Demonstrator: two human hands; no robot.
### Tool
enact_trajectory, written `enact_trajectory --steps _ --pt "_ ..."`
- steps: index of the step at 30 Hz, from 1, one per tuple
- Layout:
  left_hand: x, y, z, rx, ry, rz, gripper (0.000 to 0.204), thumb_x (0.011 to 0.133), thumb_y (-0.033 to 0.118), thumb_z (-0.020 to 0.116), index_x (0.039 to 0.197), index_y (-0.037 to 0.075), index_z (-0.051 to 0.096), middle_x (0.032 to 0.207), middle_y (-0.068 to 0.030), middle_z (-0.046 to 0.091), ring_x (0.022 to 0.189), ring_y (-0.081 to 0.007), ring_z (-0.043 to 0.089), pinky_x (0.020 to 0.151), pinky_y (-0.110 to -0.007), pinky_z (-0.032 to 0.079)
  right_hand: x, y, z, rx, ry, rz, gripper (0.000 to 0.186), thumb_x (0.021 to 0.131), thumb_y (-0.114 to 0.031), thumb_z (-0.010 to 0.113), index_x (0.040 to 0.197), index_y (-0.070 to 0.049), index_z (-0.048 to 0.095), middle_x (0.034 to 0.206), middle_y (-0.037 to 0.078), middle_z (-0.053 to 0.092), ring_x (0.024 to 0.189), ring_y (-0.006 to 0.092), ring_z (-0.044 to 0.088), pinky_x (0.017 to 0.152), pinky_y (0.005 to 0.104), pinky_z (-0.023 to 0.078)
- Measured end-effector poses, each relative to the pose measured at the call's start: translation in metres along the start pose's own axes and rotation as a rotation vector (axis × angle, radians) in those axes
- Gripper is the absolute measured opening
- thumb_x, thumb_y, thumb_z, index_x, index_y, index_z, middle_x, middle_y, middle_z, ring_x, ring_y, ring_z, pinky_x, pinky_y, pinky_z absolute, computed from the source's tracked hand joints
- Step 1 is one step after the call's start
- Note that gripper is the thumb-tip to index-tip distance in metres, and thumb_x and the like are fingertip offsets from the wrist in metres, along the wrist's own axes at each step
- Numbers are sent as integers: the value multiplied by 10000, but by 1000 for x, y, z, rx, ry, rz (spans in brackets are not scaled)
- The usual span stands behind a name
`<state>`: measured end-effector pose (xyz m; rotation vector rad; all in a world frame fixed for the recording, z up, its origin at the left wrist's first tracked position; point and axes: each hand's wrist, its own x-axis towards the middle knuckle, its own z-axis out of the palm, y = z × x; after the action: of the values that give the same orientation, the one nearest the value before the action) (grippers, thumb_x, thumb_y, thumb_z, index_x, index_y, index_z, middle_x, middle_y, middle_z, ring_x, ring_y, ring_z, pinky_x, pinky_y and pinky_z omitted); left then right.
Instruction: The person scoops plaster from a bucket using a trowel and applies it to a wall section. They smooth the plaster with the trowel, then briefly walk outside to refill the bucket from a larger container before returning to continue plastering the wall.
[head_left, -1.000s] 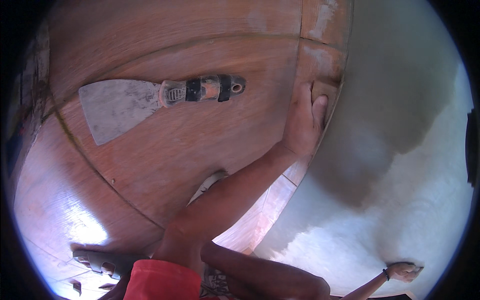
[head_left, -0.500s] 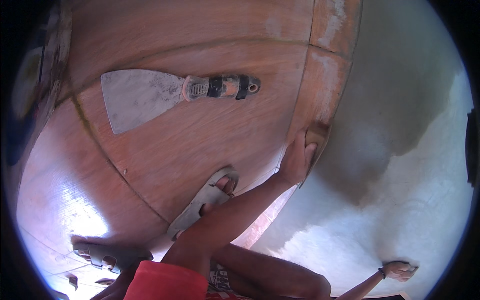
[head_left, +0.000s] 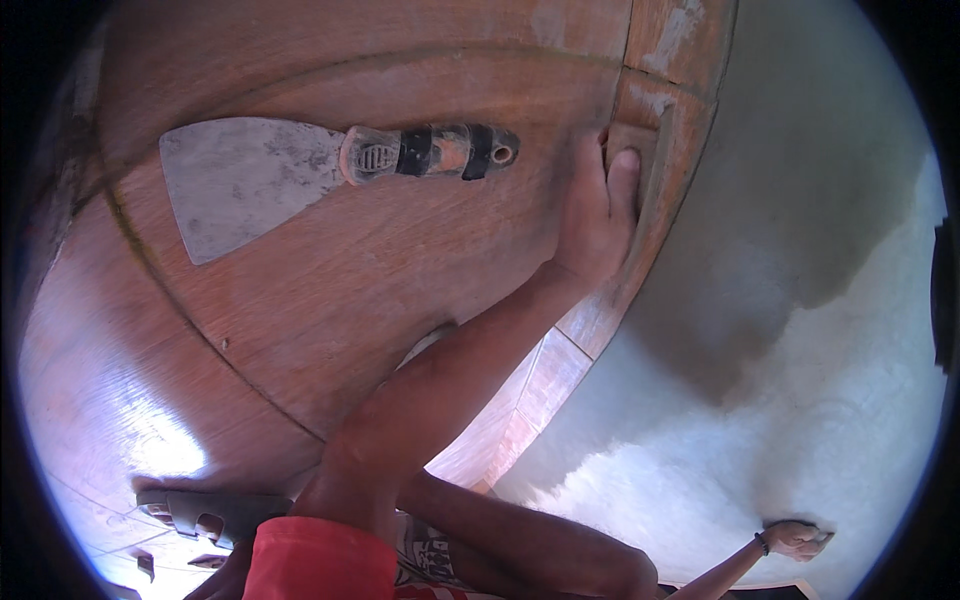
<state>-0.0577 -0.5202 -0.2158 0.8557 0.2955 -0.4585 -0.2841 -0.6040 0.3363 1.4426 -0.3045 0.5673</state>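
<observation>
My left hand is closed over a flat brown rectangular pad, its thumb lying on top. The pad rests against the narrow band of orange-brown tiles where floor meets wall. To the left of that hand, a putty knife lies on the floor tiles, its wide grey blade pointing left and its handle wrapped in black tape. Far off at the lower right, my right hand, with a dark bracelet at the wrist, is closed at the grey wall. A small pale edge shows at its fingers, too little to name.
The wall carries a dark damp-looking patch beside a paler area. Brown floor tiles with dark joints spread to the left. A sandal stands at the lower left, and a bent leg crosses the lower middle.
My left hand has slid the pad up along the tile band, away from me. The putty knife appears slightly further left as the view shifts. My right hand stays in place.
</observation>
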Motion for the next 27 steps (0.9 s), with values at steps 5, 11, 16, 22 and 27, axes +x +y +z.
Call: enact_trajectory --steps 5,11,16,22,27 --pt "2 -1 10 28 -73 -38 321 933 181 409 1163 -38 366 962 -304 539 900 -454 530 788 -442 404 1 -20 -7 10 -11 43 438 842 -296 391 1175 -79 575 1114 106 548 1080 284 449 967 446 292" --pt "-21 -14 15 33 -116 -69 360 909 156 451 1177 -59 346 933 -333 536 892 -485 523 772 -465 401 0 -9 -4 -14 -45 107 458 862 -329 361 1186 -78 565 1106 120 544 1054 297 446 962 451 296" --pt "-47 -17 12 31 -166 -62 400 897 158 477 1200 -54 324 927 -336 533 871 -478 533 736 -482 410 1 -10 -5 -35 -46 56 468 868 -337 346 1201 -79 549 1107 126 543 1053 298 443 947 445 311" --pt "-74 -25 9 55 -203 -134 430 889 165 489 1225 -31 305 952 -331 532 854 -483 540 710 -499 419 -3 11 5 -175 -30 -36 452 912 -330 318 1215 -70 531 1090 120 549 1020 297 466 910 432 340" --pt "-128 -36 -8 119 -328 -298 441 897 169 471 1245 -34 290 978 -320 536 909 -481 535 757 -487 420 -2 33 11 -138 -47 -63 475 862 -349 351 1196 -75 550 1103 116 549 1070 295 451 956 434 301"
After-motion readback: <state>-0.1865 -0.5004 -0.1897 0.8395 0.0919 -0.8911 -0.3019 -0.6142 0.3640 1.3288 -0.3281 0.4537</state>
